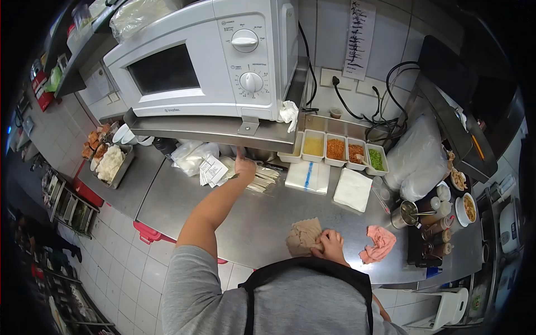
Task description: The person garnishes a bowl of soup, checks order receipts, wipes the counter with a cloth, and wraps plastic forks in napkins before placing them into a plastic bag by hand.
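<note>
My left hand point(244, 167) reaches up to the front edge of the metal shelf point(212, 127), one finger stretched out; its other fingers are partly hidden. Below it lies a bundle of paper-wrapped chopsticks point(262, 178). White printed slips point(213, 170) and a clear plastic bag point(188, 155) are to its left. Close to my body, my right hand point(331, 245) has its fingers curled on the edge of a crumpled brown cloth point(304, 237) on the steel counter point(268, 209). A pink cloth point(379, 244) rests farther right, apart from that hand.
A white microwave point(204, 64) stands on the shelf. Beneath the wall sockets are several food tubs point(335, 149), with napkins point(353, 190) in front. At right are a metal pot point(403, 214) with ladles and sauce bottles point(441, 234). A tray of rice point(113, 166) sits far left.
</note>
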A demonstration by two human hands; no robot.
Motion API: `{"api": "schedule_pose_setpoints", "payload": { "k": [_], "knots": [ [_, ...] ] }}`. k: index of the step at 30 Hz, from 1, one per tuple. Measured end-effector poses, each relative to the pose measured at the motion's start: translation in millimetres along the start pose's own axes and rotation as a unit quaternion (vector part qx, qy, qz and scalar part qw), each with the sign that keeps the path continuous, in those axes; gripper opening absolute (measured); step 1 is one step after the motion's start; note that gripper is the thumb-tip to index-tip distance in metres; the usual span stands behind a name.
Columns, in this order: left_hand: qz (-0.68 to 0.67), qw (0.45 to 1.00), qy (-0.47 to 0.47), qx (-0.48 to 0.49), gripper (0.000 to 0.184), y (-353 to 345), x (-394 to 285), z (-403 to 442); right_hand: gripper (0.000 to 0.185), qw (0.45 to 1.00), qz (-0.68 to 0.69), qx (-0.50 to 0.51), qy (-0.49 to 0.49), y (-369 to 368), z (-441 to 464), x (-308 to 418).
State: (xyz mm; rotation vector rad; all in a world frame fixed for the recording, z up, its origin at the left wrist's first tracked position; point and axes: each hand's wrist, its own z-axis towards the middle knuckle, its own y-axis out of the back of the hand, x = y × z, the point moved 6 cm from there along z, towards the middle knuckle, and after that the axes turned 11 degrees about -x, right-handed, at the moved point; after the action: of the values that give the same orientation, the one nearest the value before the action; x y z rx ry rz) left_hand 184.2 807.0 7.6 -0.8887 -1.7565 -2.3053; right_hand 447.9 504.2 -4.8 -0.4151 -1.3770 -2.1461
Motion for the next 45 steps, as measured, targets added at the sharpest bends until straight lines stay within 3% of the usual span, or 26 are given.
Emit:
{"api": "schedule_pose_setpoints", "payload": {
  "k": [3,5,7,8,13,14,15,17,18,19,21,23,24,25,27,28,30,32,34,37,41,45],
  "knots": [
    [-0.028,0.999,-0.010,-0.024,0.028,3,9,0,0.023,0.994,-0.073,-0.084,-0.014,19,-12,-33],
    [-0.021,0.998,-0.034,-0.058,0.027,25,15,-13,0.023,0.979,-0.116,-0.139,-0.091,44,-32,-80],
    [-0.007,0.995,-0.036,-0.096,0.023,21,19,-15,0.025,0.962,-0.149,-0.123,-0.193,83,-44,-108],
    [0.000,0.993,-0.037,-0.115,0.021,20,20,-16,0.027,0.959,-0.166,-0.119,-0.198,94,-49,-122],
    [-0.209,0.941,-0.020,-0.267,0.017,73,24,-26,0.035,0.940,-0.251,-0.134,-0.187,119,-49,-123],
    [-0.255,0.920,-0.012,-0.298,0.017,87,25,-29,0.036,0.953,-0.197,-0.131,-0.188,120,-41,-115],
    [-0.337,0.893,-0.008,-0.298,0.015,98,22,-30,0.037,0.961,-0.177,-0.171,-0.127,119,-33,-104],
    [-0.494,0.821,-0.009,-0.287,0.011,126,5,-35,0.033,0.976,-0.037,-0.171,-0.128,104,-16,-90],
    [-0.535,0.776,-0.068,-0.325,0.010,154,-11,-46,0.030,0.960,0.096,-0.114,-0.236,90,-8,-78],
    [-0.573,0.726,-0.125,-0.359,0.011,185,-29,-63,0.028,0.913,0.228,-0.054,-0.335,76,0,-58],
    [-0.641,0.662,-0.204,-0.331,0.015,234,-69,-98,0.029,0.769,0.520,0.021,-0.372,57,20,-10],
    [-0.651,0.645,-0.291,-0.275,0.017,237,-121,-126,0.028,0.571,0.721,0.033,-0.391,39,33,13],
    [-0.686,0.609,-0.318,-0.240,0.017,238,-141,-139,0.027,0.454,0.801,0.045,-0.387,33,39,20],
    [-0.717,0.572,-0.341,-0.204,0.017,238,-151,-147,0.025,0.478,0.798,0.007,-0.366,28,41,6],
    [-0.704,0.579,-0.349,-0.218,0.019,232,-147,-145,0.022,0.523,0.787,-0.067,-0.321,19,39,-33],
    [-0.698,0.581,-0.353,-0.224,0.020,227,-145,-144,0.016,0.487,0.768,-0.118,-0.399,20,31,-47],
    [-0.658,0.665,-0.264,-0.237,0.023,181,-120,-113,0.015,0.512,0.736,-0.141,-0.420,32,16,-68],
    [-0.561,0.784,-0.133,-0.228,0.026,116,-90,-73,0.016,0.510,0.752,-0.100,-0.405,35,-8,-95],
    [-0.480,0.841,-0.088,-0.233,0.021,80,-60,-56,0.017,0.513,0.746,-0.088,-0.414,32,-24,-101],
    [-0.288,0.944,-0.094,-0.128,0.018,34,-53,-45,0.016,0.530,0.712,-0.112,-0.446,40,-33,-95],
    [-0.222,0.963,-0.094,-0.124,0.012,34,-60,-30,0.017,0.555,0.697,-0.119,-0.438,35,-22,-80],
    [-0.282,0.932,-0.132,-0.186,0.011,59,-58,-26,0.016,0.582,0.687,-0.102,-0.423,32,-14,-63]
  ]
}}
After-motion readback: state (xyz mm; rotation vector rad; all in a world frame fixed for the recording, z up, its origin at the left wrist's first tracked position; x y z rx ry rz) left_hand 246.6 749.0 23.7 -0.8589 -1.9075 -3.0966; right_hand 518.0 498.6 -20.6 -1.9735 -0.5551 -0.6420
